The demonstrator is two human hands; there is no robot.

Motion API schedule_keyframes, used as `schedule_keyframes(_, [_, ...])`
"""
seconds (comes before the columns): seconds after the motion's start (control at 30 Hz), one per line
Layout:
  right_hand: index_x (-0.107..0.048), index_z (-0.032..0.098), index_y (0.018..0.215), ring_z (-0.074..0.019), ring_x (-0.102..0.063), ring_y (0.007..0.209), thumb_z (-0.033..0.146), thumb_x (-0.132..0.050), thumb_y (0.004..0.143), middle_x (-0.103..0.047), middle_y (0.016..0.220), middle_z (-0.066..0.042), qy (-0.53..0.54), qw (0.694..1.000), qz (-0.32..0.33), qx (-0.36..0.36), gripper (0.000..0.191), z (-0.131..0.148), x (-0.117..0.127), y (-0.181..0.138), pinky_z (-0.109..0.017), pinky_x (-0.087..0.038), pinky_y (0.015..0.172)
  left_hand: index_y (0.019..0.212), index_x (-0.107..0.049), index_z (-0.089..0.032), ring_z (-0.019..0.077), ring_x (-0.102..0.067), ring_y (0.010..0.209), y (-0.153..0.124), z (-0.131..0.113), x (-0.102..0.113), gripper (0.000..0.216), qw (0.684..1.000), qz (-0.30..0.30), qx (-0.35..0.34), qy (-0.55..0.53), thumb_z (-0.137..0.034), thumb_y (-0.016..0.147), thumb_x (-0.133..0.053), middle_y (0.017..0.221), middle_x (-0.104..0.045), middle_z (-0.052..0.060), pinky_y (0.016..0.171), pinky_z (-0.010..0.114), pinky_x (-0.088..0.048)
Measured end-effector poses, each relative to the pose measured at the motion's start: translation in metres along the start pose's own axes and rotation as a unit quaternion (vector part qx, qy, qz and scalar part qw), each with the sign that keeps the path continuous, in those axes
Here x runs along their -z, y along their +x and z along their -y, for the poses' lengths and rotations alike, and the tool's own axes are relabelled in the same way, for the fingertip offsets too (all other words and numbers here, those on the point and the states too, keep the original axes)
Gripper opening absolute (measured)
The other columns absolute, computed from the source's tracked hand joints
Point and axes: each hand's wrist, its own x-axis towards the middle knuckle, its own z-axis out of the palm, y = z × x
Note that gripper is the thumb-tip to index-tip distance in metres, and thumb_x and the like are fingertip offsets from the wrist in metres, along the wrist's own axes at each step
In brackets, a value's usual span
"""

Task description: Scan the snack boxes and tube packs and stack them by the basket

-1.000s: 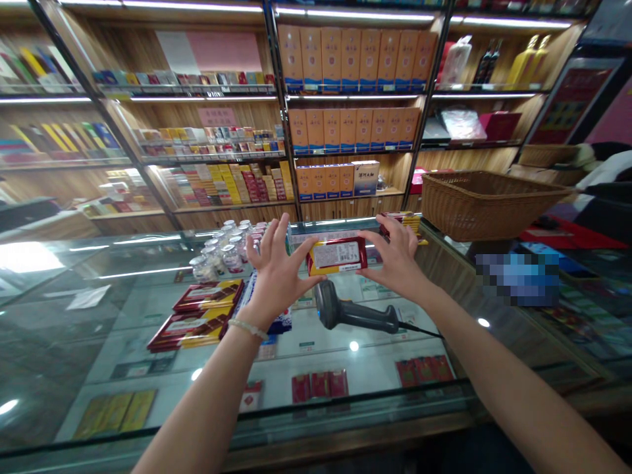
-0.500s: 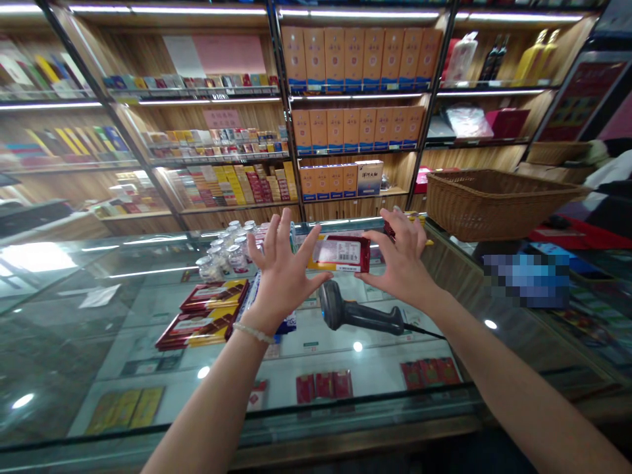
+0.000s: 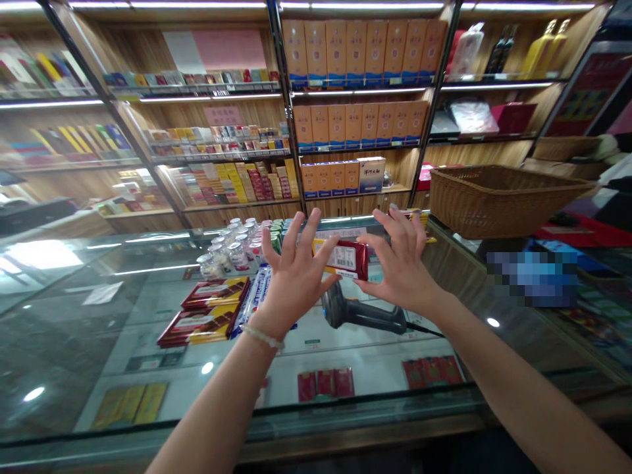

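- Head view: left hand (image 3: 296, 276) and right hand (image 3: 407, 270) pinch the bar (image 3: 349, 259) at its ends, up over the counter (image 3: 375, 355), short of its far edge!
- Scanner (image 3: 363, 315) just below: slack pinch, the bar could drop onto it.
- Left fingers sliding inward could cover the label (image 3: 342, 255).

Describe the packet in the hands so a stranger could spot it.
Find the foreground glass counter. Above the scanner in the picture, the left hand and right hand hold a red and yellow packet. Unlike similar packets lying to its left, it's held up, its white label showing.
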Motion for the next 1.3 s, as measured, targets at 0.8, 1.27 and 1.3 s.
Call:
schedule_keyframes(0.8, [-0.031,0.034,0.159,-0.044,-0.01,0.164,0.062,-0.073,0.086,-0.013,0.177,-0.015,0.082,0.992,0.062,-0.073,0.089,-0.02,-0.031,-0.01,-0.075,-0.021,0.123,0.139,-0.067,-0.042,0.051,-0.006,0.163,-0.008,0.0,-0.005,0.073,0.989,-0.007,0.059,-0.136,-0.046,0.071,-0.094,0.181,0.012,-0.002,0.127,0.074,-0.006])
schedule_keyframes(1.27, [-0.052,0.035,0.142,-0.0424,-0.015,0.164,0.045,-0.082,0.081,-0.015,0.178,-0.011,0.102,0.991,0.062,-0.064,0.069,-0.005,-0.033,-0.01,-0.075,-0.022,0.123,0.137,-0.067,-0.04,0.0457,-0.008,0.164,-0.006,-0.009,-0.002,0.065,0.983,0.037,0.052,-0.175,-0.042,0.076,-0.09,0.181,-0.002,0.003,0.128,0.073,-0.009])
schedule_keyframes(1.3, [-0.053,0.034,0.142,-0.0421,-0.015,0.164,0.045,-0.081,0.081,-0.015,0.177,-0.012,0.099,0.991,0.059,-0.063,0.068,-0.006,-0.032,-0.009,-0.074,-0.022,0.123,0.138,-0.067,-0.04,0.0457,-0.008,0.164,-0.005,-0.008,-0.002,0.065,0.983,0.036,0.052,-0.175,-0.043,0.077,-0.09,0.181,-0.001,0.003,0.128,0.073,-0.009])
